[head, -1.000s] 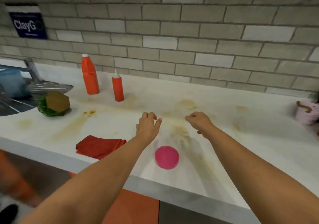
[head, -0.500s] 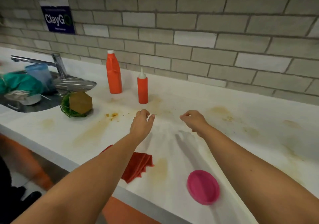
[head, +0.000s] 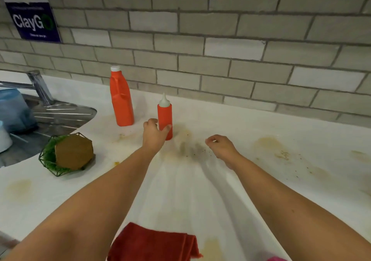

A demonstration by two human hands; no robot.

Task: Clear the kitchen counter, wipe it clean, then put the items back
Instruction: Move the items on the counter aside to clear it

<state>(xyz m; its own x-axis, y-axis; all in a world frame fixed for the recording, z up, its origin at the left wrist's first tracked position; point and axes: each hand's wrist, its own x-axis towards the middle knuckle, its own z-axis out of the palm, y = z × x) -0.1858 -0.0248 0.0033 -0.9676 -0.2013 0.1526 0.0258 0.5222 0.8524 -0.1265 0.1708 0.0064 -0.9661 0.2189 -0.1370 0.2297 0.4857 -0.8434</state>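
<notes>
The white counter (head: pixel 261 190) carries yellow-brown stains and dark crumbs. A small orange squeeze bottle (head: pixel 165 112) with a white nozzle stands near the back. My left hand (head: pixel 153 135) wraps its lower part, with the thumb across the front and the fingers on its left side. A taller orange bottle (head: pixel 121 100) with a white cap stands upright to the left of it. My right hand (head: pixel 222 147) hovers over the stained patch, loosely curled and holding nothing. A folded red cloth (head: pixel 152 244) lies at the front edge between my forearms.
A green wire basket with a brown hexagonal block (head: pixel 74 154) sits left of my arm, beside the steel sink (head: pixel 60 116). The tap (head: pixel 38 85) and a blue container (head: pixel 14 110) stand at the sink. A pink lid (head: pixel 277 258) peeks in at the bottom edge.
My left hand has reached forward from mid-counter to the small squeeze bottle and closed around it. The view moved closer to the wall, and my right hand stayed loosely curled.
</notes>
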